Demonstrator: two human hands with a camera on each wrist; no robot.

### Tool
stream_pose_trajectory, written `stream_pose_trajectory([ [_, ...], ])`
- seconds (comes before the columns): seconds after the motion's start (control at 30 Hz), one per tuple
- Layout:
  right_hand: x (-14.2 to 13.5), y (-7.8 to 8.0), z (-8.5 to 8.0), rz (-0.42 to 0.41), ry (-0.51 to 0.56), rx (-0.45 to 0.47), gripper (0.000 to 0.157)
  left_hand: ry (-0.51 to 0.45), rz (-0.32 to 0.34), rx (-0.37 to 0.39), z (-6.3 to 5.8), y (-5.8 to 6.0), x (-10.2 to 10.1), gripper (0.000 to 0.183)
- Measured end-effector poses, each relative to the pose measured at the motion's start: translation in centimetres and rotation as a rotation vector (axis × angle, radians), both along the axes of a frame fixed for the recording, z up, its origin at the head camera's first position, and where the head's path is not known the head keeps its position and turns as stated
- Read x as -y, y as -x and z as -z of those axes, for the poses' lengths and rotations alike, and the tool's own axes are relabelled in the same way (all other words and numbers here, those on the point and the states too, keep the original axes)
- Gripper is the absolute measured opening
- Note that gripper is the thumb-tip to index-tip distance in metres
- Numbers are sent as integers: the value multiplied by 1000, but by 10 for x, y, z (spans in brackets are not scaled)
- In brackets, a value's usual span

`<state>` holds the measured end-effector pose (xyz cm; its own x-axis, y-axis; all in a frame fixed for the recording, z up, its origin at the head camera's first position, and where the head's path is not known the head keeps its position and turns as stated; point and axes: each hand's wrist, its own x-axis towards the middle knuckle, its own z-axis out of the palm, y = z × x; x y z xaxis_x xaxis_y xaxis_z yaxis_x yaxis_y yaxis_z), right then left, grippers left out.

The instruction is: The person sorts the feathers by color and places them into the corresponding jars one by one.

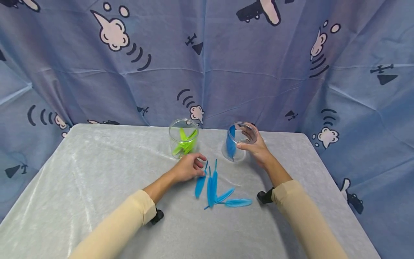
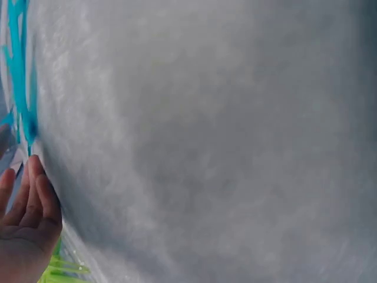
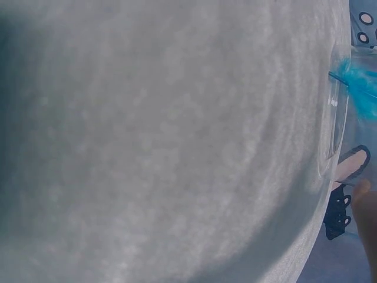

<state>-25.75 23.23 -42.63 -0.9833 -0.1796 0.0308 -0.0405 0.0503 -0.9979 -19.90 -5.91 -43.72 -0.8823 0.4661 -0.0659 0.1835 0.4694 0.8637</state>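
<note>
In the head view my right hand (image 1: 255,144) grips a clear plastic cup (image 1: 249,137) around its side. One blue feather (image 1: 231,144) stands inside that cup. My left hand (image 1: 189,167) is low over the table, its fingertips and thumb beside the leftmost loose blue feather (image 1: 200,187); a firm pinch on it is not visible. Several more blue feathers (image 1: 213,185) lie loose to its right, some overlapping. In the left wrist view the left hand (image 2: 29,227) has loosely extended fingers, and blue feathers (image 2: 19,71) appear beyond their tips.
A second clear cup (image 1: 173,142) holding green feathers (image 1: 185,144) stands just behind my left hand. The table has a pale grey cloth (image 1: 97,187). A blue patterned curtain (image 1: 161,86) hangs behind its far edge.
</note>
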Motion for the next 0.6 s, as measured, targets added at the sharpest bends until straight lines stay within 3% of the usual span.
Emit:
stream_pose_trajectory([
  [0.23, 0, 0, 1, -3, 5, -6, 85, 13, -14, 13, 6, -6, -5, 48],
  [0.6, 0, 0, 1, -2, 16, 0, 84, 93, -13, -88, 8, -9, -11, 45],
])
